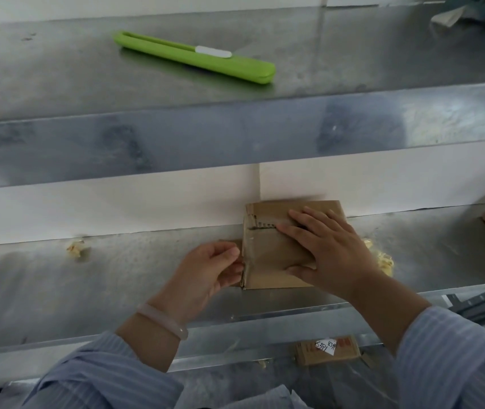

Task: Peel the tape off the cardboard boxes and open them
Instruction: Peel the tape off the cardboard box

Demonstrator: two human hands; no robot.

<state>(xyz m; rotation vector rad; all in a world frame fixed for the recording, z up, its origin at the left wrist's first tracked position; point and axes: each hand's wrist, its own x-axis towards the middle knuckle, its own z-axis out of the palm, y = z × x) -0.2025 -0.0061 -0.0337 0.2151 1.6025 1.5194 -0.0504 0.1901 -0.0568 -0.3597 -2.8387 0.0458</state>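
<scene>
The right hand (326, 249) lies flat, straight fingers (294, 233) pointing toward ten o'clock, pressing the cardboard box (267, 258), while the left hand (211, 273) at its nine o'clock curls to pinch the box's left edge.

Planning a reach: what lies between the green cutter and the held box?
Head view: between cutter and box, the shelf's steel lip and a white panel.

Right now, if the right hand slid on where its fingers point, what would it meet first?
The torn tape seam on the cardboard box under it; beyond that, probably the white wall.
</scene>
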